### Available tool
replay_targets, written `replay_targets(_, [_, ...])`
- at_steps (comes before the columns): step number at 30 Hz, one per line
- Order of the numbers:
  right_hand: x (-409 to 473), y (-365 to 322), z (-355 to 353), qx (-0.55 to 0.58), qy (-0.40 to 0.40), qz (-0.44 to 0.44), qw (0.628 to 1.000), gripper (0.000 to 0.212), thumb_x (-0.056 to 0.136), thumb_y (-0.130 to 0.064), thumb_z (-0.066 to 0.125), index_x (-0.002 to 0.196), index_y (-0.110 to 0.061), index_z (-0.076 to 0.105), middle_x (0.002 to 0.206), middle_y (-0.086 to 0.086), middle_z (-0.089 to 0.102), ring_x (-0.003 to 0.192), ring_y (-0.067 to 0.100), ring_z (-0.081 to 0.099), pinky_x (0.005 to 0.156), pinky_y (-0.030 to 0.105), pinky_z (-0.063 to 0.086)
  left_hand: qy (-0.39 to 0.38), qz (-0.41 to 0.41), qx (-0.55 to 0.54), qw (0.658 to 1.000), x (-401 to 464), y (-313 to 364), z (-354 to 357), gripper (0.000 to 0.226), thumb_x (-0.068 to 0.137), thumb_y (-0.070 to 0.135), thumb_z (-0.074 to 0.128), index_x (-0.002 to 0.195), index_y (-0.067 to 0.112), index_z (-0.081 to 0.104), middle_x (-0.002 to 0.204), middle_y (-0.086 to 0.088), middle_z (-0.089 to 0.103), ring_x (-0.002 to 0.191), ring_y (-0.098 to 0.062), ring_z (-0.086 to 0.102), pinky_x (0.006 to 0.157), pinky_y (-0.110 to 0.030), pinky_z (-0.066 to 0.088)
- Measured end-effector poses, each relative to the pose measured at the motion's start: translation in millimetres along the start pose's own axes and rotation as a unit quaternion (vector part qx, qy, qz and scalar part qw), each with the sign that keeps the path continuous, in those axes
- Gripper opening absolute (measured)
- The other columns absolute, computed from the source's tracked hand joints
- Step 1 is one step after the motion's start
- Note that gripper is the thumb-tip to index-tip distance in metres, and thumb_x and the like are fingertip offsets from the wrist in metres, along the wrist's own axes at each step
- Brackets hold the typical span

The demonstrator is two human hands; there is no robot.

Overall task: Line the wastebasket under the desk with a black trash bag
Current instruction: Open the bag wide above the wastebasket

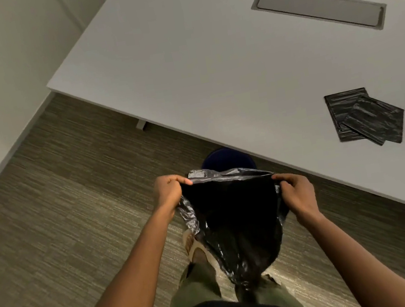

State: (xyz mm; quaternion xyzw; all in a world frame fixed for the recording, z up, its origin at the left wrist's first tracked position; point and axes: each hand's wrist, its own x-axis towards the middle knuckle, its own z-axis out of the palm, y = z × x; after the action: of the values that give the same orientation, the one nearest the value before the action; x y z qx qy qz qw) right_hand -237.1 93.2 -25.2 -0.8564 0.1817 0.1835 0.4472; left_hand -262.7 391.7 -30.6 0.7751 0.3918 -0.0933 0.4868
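Gripping black trash bag [236, 217] mouth, left hand [169, 192] and right hand [297, 192] clenched on rim, wastebasket [226, 160] beyond, no writing legible

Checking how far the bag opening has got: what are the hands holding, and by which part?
Both hold the black trash bag by its open top edge: left hand at the left side, right hand at the right, stretching the mouth apart.

The wastebasket [226, 158] stands on the floor, half hidden under the front edge of the desk [193, 55]. This edge covers the far part of its rim, so only the near part is free from above. Just before it, the open trash bag [236, 217] hangs and blocks the way. Left of the wastebasket, the carpet [70, 202] is free.
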Motion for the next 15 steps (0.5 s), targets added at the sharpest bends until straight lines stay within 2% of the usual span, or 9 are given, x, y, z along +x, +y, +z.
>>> replay_targets(2, [-3.1, -2.9, 14.0, 0.008, 0.050, 0.004, 0.999, 0.028, 0.094, -0.019, 0.054, 0.108, -0.022, 0.078, 0.094, -0.005, 0.077, 0.077, 0.012, 0.068, 0.077, 0.036, 0.057, -0.019, 0.065, 0.093, 0.993, 5.8, 2.5, 6.0, 0.043, 0.089, -0.002, 0.048, 0.076, 0.019, 0.083, 0.097, -0.003, 0.079, 0.096, -0.018, 0.069, 0.088, -0.030, 0.053])
replay_targets(4, [-4.3, -2.0, 31.9, -0.012, 0.094, -0.006, 0.996, 0.028, 0.093, -0.025, 0.059, 0.115, -0.022, 0.075, 0.095, -0.003, 0.075, 0.081, 0.013, 0.069, 0.083, 0.041, 0.059, -0.043, 0.149, 0.218, 0.964, 15.9, -1.7, 12.1, 0.029, 0.094, 0.010, 0.055, 0.099, 0.017, 0.083, 0.109, -0.002, 0.072, 0.103, -0.018, 0.067, 0.090, -0.030, 0.052])
replay_targets(5, [-4.9, -0.9, 40.8, -0.026, 0.110, -0.013, 0.993, 0.032, 0.093, -0.023, 0.060, 0.123, -0.020, 0.071, 0.102, -0.001, 0.072, 0.085, 0.014, 0.067, 0.086, 0.042, 0.058, -0.056, 0.191, 0.263, 0.944, 21.3, -4.6, 15.2, 0.028, 0.095, 0.017, 0.057, 0.111, 0.018, 0.079, 0.115, -0.002, 0.068, 0.107, -0.019, 0.064, 0.092, -0.031, 0.052])
replay_targets(8, [-8.5, -2.6, 62.3, -0.041, 0.157, -0.059, 0.985, 0.040, 0.097, -0.011, 0.058, 0.137, -0.012, 0.061, 0.111, -0.001, 0.057, 0.093, 0.011, 0.054, 0.085, 0.024, 0.047, -0.065, 0.305, 0.353, 0.882, 40.4, -13.4, 22.7, 0.048, 0.093, 0.029, 0.059, 0.140, 0.020, 0.061, 0.126, -0.005, 0.059, 0.114, -0.020, 0.056, 0.094, -0.032, 0.054])
replay_targets(10, [-13.0, -5.6, 74.5, -0.034, 0.185, -0.104, 0.977, 0.042, 0.096, -0.006, 0.059, 0.139, -0.010, 0.059, 0.112, -0.003, 0.053, 0.095, 0.008, 0.052, 0.082, 0.014, 0.042, -0.037, 0.354, 0.351, 0.866, 55.6, -16.7, 24.7, 0.050, 0.095, 0.025, 0.057, 0.144, 0.017, 0.055, 0.128, -0.005, 0.058, 0.111, -0.017, 0.055, 0.091, -0.030, 0.054])
replay_targets(13, [-16.2, 1.7, 95.1, -0.043, 0.221, -0.155, 0.962, 0.047, 0.094, -0.003, 0.064, 0.140, -0.008, 0.058, 0.116, 0.002, 0.055, 0.098, 0.010, 0.053, 0.082, 0.023, 0.050, -0.001, 0.370, 0.302, 0.878, 76.5, -26.6, 28.2, 0.050, 0.096, 0.017, 0.055, 0.145, 0.011, 0.055, 0.129, -0.006, 0.059, 0.107, -0.016, 0.057, 0.087, -0.030, 0.056])
replay_targets(15, [-18.2, 11.8, 109.9, -0.077, 0.233, -0.181, 0.952, 0.050, 0.093, -0.004, 0.065, 0.142, -0.007, 0.056, 0.119, 0.005, 0.054, 0.101, 0.006, 0.050, 0.081, 0.025, 0.050, 0.026, 0.387, 0.257, 0.885, 86.9, -40.6, 31.8, 0.051, 0.094, 0.016, 0.052, 0.144, 0.008, 0.057, 0.126, -0.009, 0.061, 0.105, -0.019, 0.060, 0.084, -0.031, 0.058])
